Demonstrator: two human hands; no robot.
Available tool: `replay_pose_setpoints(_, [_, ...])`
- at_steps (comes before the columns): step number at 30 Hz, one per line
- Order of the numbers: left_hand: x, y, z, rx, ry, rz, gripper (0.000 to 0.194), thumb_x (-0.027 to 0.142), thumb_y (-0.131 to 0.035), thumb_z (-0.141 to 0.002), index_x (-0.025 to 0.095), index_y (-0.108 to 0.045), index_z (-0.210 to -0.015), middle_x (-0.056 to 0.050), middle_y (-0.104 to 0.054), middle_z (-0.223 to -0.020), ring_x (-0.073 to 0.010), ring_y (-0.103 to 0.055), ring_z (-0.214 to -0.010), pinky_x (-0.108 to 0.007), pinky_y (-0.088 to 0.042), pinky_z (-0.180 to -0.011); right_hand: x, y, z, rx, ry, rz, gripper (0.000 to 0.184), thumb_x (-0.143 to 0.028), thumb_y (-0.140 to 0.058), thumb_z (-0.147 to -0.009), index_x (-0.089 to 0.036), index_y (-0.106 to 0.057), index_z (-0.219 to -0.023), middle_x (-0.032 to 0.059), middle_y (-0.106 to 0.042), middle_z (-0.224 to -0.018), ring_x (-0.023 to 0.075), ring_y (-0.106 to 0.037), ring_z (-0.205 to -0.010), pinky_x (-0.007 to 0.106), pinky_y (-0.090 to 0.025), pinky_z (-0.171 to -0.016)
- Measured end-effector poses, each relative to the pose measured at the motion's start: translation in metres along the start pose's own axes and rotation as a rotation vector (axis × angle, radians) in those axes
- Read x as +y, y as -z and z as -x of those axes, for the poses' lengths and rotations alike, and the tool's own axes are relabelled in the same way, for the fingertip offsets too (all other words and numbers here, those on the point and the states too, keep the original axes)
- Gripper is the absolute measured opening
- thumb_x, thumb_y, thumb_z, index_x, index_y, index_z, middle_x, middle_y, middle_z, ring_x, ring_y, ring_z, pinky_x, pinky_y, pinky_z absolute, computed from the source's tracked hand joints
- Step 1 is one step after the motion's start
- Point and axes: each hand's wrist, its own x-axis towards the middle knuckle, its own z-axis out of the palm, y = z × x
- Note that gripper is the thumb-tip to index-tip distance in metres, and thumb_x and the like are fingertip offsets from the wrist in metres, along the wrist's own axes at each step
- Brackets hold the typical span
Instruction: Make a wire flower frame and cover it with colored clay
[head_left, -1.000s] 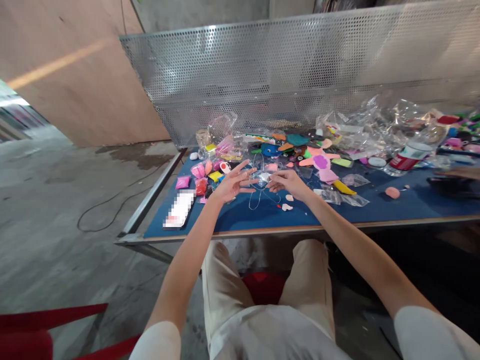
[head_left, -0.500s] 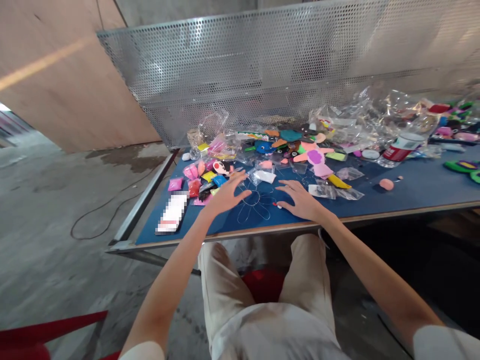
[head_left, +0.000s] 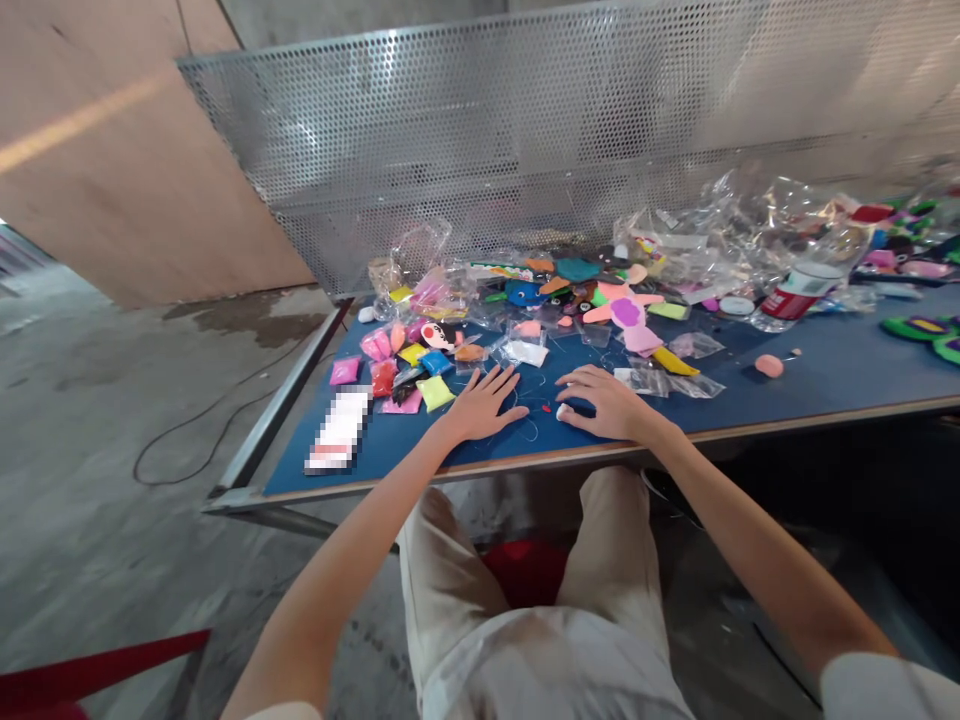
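Observation:
My left hand lies flat with fingers spread on the blue tabletop, covering most of a pale petal outline. To its right, my right hand rests with curved fingers, its thumb and forefinger apart. At that thumb's tip is a small white lump; whether the thumb touches it I cannot tell. Between the hands sits a tiny red bit. A white packet lies beyond the fingers. Left of my left hand is a yellow-green packet among several coloured packets.
A phone with a blurred screen lies at the left. Clay figures, including a pink one with a purple patch, and clear wrappers crowd the back. A red-and-white cup and pink ball are at the right. A perforated metal panel stands behind.
My left hand has moved right and down onto the petal outline, uncovering the yellow-green packet and an orange lump. My right hand has shifted slightly. The view has shifted a little.

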Motion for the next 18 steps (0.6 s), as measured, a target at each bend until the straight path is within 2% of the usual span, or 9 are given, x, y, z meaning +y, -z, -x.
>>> replay_pose_setpoints(2, [0.002,0.001,0.0,0.014,0.009,0.008,0.076,0.073,-0.055,-0.092,0.028,-0.054,-0.153,-0.012,-0.044,-0.165,-0.0356,-0.03,-0.159,-0.058,-0.01,-0.131,-0.002,-0.001,0.001,0.037,-0.002,0.005,0.027,-0.043,-0.06,-0.097,-0.024,-0.077,-0.09,0.0141,-0.074,-0.123,0.0332,-0.065,-0.118,0.054,-0.051,-0.106])
replay_pose_setpoints(4, [0.006,0.004,0.002,0.006,0.016,0.01,0.077,0.073,-0.055,-0.093,0.027,-0.051,-0.155,-0.012,-0.042,-0.167,-0.0351,-0.029,-0.159,-0.057,-0.01,-0.132,-0.002,-0.005,0.002,0.075,-0.012,0.0,0.025,-0.041,-0.06,-0.096,-0.023,-0.074,-0.086,0.0151,-0.073,-0.125,0.034,-0.063,-0.121,0.054,-0.051,-0.106])
replay_pose_setpoints(7, [0.014,0.012,0.005,-0.042,0.018,0.006,0.082,0.075,-0.061,-0.088,0.03,-0.05,-0.156,-0.012,-0.036,-0.17,-0.0377,-0.027,-0.16,-0.06,-0.009,-0.131,0.003,-0.012,0.001,0.126,-0.075,0.026,0.017,-0.03,-0.058,-0.093,-0.022,-0.073,-0.094,0.0145,-0.076,-0.116,0.0332,-0.066,-0.115,0.051,-0.054,-0.099])
replay_pose_setpoints(9, [0.017,0.016,0.006,-0.073,0.018,0.003,0.079,0.076,-0.065,-0.085,0.032,-0.057,-0.149,-0.011,-0.036,-0.17,-0.0405,-0.026,-0.16,-0.064,-0.007,-0.13,0.005,-0.016,0.0,0.183,-0.157,0.093,0.023,-0.021,-0.055,-0.089,-0.021,-0.074,-0.102,0.0134,-0.078,-0.108,0.033,-0.068,-0.11,0.05,-0.055,-0.096])
replay_pose_setpoints(11, [0.019,0.018,0.006,-0.076,0.021,0.005,0.067,0.073,-0.064,-0.087,0.031,-0.065,-0.139,-0.011,-0.04,-0.168,-0.0407,-0.027,-0.159,-0.066,-0.007,-0.129,0.005,-0.019,-0.001,0.236,-0.214,0.154,0.031,-0.015,-0.053,-0.087,-0.021,-0.075,-0.108,0.0135,-0.078,-0.11,0.0333,-0.068,-0.111,0.05,-0.053,-0.098])
replay_pose_setpoints(14, [0.018,0.017,0.007,-0.045,0.02,0.026,0.05,0.064,-0.063,-0.093,0.028,-0.068,-0.127,-0.012,-0.045,-0.164,-0.0386,-0.035,-0.156,-0.066,-0.01,-0.129,0.0,-0.02,-0.001,0.235,-0.182,0.175,0.03,-0.019,-0.055,-0.09,-0.022,-0.077,-0.109,0.0132,-0.075,-0.123,0.0337,-0.066,-0.118,0.051,-0.05,-0.104])
replay_pose_setpoints(18, [0.018,0.017,0.009,0.013,0.006,0.022,0.041,0.057,-0.065,-0.095,0.027,-0.064,-0.123,-0.012,-0.049,-0.16,-0.0354,-0.044,-0.15,-0.063,-0.021,-0.128,-0.011,-0.024,-0.002,0.168,-0.093,0.149,0.022,-0.036,-0.064,-0.096,-0.025,-0.081,-0.101,0.0116,-0.072,-0.13,0.0342,-0.062,-0.123,0.052,-0.049,-0.104])
